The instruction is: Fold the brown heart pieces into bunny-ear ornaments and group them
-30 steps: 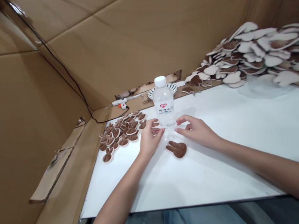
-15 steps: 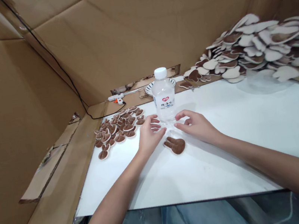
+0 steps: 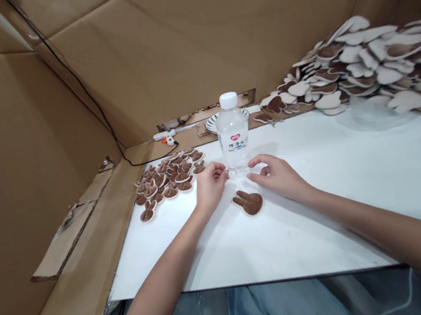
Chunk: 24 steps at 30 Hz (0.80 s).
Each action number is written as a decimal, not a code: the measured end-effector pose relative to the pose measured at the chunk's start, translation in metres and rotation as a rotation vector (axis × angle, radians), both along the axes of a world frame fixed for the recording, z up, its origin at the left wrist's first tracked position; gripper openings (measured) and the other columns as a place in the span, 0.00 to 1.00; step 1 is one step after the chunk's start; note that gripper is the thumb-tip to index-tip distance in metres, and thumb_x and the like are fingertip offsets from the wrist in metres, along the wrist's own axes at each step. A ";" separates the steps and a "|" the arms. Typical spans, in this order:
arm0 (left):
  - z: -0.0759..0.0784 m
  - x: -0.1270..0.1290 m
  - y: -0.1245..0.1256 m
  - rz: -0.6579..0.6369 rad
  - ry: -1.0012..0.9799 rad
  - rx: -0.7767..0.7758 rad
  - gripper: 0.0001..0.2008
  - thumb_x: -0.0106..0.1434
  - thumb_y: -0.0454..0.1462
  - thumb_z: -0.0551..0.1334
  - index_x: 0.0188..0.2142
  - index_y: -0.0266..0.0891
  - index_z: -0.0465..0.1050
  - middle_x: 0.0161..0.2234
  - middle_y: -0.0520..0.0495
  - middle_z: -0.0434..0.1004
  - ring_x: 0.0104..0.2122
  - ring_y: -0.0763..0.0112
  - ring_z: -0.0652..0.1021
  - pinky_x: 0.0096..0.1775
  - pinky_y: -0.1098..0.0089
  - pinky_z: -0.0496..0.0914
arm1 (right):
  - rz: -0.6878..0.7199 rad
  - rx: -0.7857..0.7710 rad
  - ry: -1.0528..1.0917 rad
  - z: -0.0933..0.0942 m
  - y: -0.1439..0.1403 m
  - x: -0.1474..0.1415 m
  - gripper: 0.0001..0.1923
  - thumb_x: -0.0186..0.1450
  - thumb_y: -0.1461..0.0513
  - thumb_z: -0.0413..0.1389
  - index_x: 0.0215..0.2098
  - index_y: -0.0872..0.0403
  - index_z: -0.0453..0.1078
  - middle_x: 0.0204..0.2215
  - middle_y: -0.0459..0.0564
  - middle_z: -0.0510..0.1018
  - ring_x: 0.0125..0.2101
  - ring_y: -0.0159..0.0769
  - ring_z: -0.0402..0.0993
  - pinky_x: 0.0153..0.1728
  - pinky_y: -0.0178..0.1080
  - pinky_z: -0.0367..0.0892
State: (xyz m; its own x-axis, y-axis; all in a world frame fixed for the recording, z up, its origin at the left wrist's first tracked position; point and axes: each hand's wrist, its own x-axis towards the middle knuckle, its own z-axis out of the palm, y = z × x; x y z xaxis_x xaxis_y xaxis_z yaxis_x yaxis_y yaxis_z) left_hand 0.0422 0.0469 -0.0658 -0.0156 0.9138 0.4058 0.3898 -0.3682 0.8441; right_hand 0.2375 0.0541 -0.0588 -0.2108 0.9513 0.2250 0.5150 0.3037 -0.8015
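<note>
The head view shows tall brown cardboard walls (image 3: 184, 39) around a white work board (image 3: 321, 198), with a big heap of brown-and-cream rabbit-shaped plush patches (image 3: 363, 64) at the far right, a smaller spread of little brown rabbit patches (image 3: 166, 180) laid flat at the left, and a clear plastic water bottle with a white cap (image 3: 232, 132) standing upright between them. Just in front of the bottle, the left hand (image 3: 209, 187) and right hand (image 3: 277, 176) rest on the board with fingers loosely curled and narrow, their tips near each other; whether they pinch something small, I cannot tell. A single brown rabbit-shaped patch (image 3: 248, 202) lies flat between the wrists, untouched, so most of the heap looks still to be handled.
</note>
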 end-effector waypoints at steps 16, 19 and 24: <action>0.019 -0.025 -0.002 -0.116 -0.353 -0.496 0.14 0.49 0.27 0.63 0.37 0.32 0.67 0.20 0.49 0.75 0.20 0.72 0.76 0.26 0.73 0.72 | -0.095 0.100 -0.152 0.004 0.024 -0.032 0.49 0.46 0.45 0.64 0.59 0.50 0.50 0.52 0.56 0.72 0.47 0.56 0.72 0.37 0.49 0.69; 0.021 -0.027 -0.003 -0.132 -0.352 -0.539 0.12 0.49 0.26 0.62 0.35 0.29 0.70 0.20 0.47 0.75 0.21 0.73 0.76 0.26 0.74 0.72 | -0.113 0.103 -0.159 0.004 0.029 -0.031 0.48 0.47 0.45 0.64 0.59 0.51 0.50 0.49 0.56 0.74 0.45 0.56 0.73 0.36 0.48 0.69; 0.024 -0.030 -0.003 -0.132 -0.358 -0.571 0.11 0.49 0.26 0.63 0.34 0.30 0.71 0.20 0.48 0.75 0.21 0.74 0.77 0.27 0.75 0.73 | -0.042 0.070 -0.080 0.002 0.041 -0.019 0.48 0.47 0.52 0.65 0.59 0.52 0.47 0.50 0.57 0.73 0.45 0.51 0.73 0.39 0.45 0.69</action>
State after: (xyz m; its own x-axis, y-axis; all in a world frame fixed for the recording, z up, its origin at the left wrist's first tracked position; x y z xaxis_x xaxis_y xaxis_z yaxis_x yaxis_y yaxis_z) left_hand 0.0124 0.0440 -0.0414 0.0668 0.9865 -0.1495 0.0329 0.1475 0.9885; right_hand 0.2181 0.0952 -0.0569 -0.1906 0.9424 0.2749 0.5905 0.3338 -0.7348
